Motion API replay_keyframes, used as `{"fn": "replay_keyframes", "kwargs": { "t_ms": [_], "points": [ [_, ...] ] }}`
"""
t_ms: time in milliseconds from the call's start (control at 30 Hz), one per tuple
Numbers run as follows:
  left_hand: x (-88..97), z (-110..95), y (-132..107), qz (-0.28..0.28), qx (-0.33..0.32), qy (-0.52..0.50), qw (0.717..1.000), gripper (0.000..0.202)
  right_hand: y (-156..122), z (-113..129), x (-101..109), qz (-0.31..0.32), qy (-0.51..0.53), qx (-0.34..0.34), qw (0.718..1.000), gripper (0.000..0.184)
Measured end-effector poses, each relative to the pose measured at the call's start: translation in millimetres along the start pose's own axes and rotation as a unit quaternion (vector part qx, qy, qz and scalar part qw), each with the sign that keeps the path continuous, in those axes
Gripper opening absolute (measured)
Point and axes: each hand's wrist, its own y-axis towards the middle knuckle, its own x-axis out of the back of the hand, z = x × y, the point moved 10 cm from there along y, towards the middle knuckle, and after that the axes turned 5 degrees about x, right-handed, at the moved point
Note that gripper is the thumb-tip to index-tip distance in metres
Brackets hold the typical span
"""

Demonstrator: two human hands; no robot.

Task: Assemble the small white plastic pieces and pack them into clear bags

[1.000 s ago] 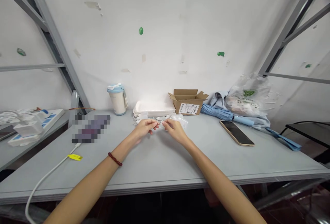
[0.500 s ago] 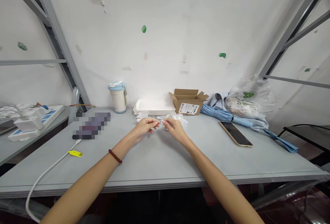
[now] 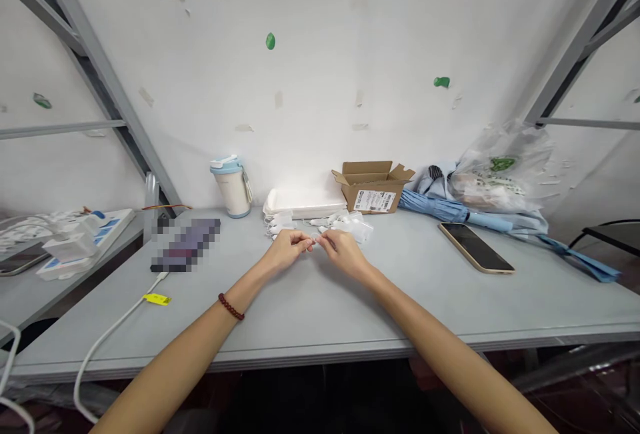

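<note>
Over the middle of the desk, my left hand [image 3: 287, 251] and my right hand [image 3: 345, 252] meet fingertip to fingertip, both closed in a pinch. Something small sits between them, too tiny to make out. A bead bracelet circles my left wrist. Just behind my hands lie white cables [image 3: 279, 226] on the left and small clear plastic bags [image 3: 356, 226] with white pieces on the right. Farther back is a stack of white trays [image 3: 305, 203].
An open cardboard box [image 3: 373, 187] and a cup with a blue lid [image 3: 231, 187] stand by the wall. To the right are a phone [image 3: 475, 247], a folded blue umbrella [image 3: 435, 206] and a plastic bag [image 3: 500, 174]. A white cable [image 3: 113, 331] hangs over the front edge at left.
The camera view has shifted and tilted slightly. My hands stay together in a pinch at nearly the same place, a little nearer to me relative to the cables and bags.
</note>
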Motion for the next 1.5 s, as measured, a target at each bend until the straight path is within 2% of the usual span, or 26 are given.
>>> {"fn": "replay_keyframes", "kwargs": {
  "t_ms": [200,433,700,1067,1200,1300,1400,1500],
  "points": [
    [-9.0,10,-1,0.061,0.043,-0.080,0.994,0.033,-2,0,2,-0.023,0.011,0.010,1.000,0.022],
    [-16.4,13,2,0.099,0.042,-0.063,0.992,0.033,1,5,3,-0.015,0.025,0.035,0.999,0.019],
    [5.5,3,1,0.050,0.038,-0.058,0.996,0.037,3,3,10,0.003,0.032,0.024,0.999,0.030],
    [-3.0,3,-2,0.058,0.050,-0.054,0.996,0.029,0,3,6,0.020,0.069,-0.004,0.997,0.028],
    [5.8,2,-3,0.050,0.074,-0.047,0.995,0.028,2,9,4,0.022,0.051,0.004,0.998,0.029],
    [16.0,3,-4,0.076,0.084,-0.025,0.993,0.028,1,7,3,0.038,0.035,0.005,0.999,0.023],
    [39.7,8,-6,0.071,0.095,0.003,0.993,0.030,0,-8,7,0.038,-0.015,-0.018,0.999,0.017],
    [70.8,17,-8,0.031,0.118,0.005,0.993,0.030,0,-22,9,0.043,-0.088,-0.025,0.995,0.010]
  ]
}}
